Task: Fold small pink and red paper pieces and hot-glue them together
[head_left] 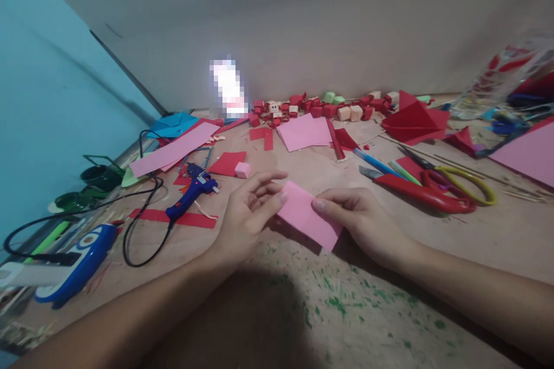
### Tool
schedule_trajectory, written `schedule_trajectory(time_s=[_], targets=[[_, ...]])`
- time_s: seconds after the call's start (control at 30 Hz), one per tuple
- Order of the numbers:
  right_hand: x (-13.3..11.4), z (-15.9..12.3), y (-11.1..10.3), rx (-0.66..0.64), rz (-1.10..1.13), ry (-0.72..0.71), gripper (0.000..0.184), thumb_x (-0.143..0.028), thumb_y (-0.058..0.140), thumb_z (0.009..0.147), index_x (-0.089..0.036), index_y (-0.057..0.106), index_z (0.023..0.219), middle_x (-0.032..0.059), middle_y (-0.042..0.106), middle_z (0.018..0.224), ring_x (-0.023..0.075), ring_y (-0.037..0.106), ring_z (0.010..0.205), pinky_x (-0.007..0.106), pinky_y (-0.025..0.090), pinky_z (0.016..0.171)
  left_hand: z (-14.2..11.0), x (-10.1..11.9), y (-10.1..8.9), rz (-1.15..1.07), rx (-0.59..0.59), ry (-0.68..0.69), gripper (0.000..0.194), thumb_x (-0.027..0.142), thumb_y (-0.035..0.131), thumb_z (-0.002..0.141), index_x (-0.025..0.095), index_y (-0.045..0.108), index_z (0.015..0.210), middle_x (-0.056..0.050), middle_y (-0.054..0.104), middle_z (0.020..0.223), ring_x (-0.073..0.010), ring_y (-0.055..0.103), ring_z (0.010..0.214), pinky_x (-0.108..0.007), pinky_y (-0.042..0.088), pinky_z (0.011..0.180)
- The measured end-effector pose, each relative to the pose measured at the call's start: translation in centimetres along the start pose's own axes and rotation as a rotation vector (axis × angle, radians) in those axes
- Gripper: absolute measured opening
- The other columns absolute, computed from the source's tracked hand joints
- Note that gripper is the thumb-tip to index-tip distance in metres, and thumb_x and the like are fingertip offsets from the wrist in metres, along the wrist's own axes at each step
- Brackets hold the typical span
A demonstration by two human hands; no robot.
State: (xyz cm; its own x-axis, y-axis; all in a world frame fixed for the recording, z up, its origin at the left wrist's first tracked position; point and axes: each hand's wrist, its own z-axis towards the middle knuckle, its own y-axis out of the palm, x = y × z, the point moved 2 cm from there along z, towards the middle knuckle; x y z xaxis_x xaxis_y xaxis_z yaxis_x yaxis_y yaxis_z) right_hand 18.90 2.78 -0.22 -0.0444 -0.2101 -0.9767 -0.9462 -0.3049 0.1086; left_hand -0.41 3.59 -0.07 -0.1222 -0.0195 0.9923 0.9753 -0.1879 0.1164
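Note:
A small rectangle of pink paper (pixel 309 216) is held just above the tabletop, tilted down to the right. My left hand (pixel 255 204) pinches its left edge between thumb and fingers. At its upper right edge, my right hand (pixel 350 213) grips it with the thumb on top and the fingers curled beneath. Beyond the hands lie more pink paper sheets (pixel 305 131), stacked unevenly. A small pink paper cube (pixel 243 170) sits near my left hand, beside a piece of red paper (pixel 227 162).
A blue glue gun (pixel 188 193) with a black cord lies left, near a blue-and-white tool (pixel 82 265). Yellow-and-red scissors (pixel 465 184) and a red-handled cutter (pixel 424 193) lie right. Several red paper cubes (pixel 329 110) line the wall by a glowing blurred screen (pixel 229 87).

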Motion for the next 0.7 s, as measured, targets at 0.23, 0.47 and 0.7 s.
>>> schedule_trajectory(time_s=[0.23,0.47,0.7], targets=[[0.4,0.2,0.2,-0.033,0.249,0.026,0.020,-0.039,0.073,0.088,-0.020,0.072,0.095,0.0030,0.074,0.077,0.0184,0.068,0.067,0.033,0.053,0.067,-0.4,-0.6,1.1,-0.137,-0.222,-0.209,0.030,0.022,0.084,0.076,0.014,0.072,0.102,-0.007,0.074,0.091,-0.0167,0.070,0.076,-0.027,0.058,0.068],[-0.6,-0.2,0.6,-0.050,0.171,-0.050,0.030,-0.030,0.074,0.087,-0.026,0.075,0.116,0.0049,0.076,0.112,0.0208,0.071,0.095,0.033,0.054,0.086,-0.6,-0.5,1.2,-0.162,-0.260,-0.207,0.021,0.026,0.081,0.080,0.013,0.068,0.090,-0.006,0.073,0.081,-0.0213,0.073,0.066,-0.038,0.065,0.062],[-0.7,-0.4,0.9,-0.216,0.234,-0.014,0.064,-0.022,0.082,0.078,-0.030,0.062,0.138,0.0059,0.074,0.121,0.0206,0.071,0.093,0.036,0.056,0.084,-0.2,-0.6,0.7,-0.083,-0.205,-0.119,0.025,0.029,0.083,0.078,0.015,0.063,0.081,-0.002,0.067,0.078,-0.0154,0.067,0.069,-0.027,0.058,0.063]])
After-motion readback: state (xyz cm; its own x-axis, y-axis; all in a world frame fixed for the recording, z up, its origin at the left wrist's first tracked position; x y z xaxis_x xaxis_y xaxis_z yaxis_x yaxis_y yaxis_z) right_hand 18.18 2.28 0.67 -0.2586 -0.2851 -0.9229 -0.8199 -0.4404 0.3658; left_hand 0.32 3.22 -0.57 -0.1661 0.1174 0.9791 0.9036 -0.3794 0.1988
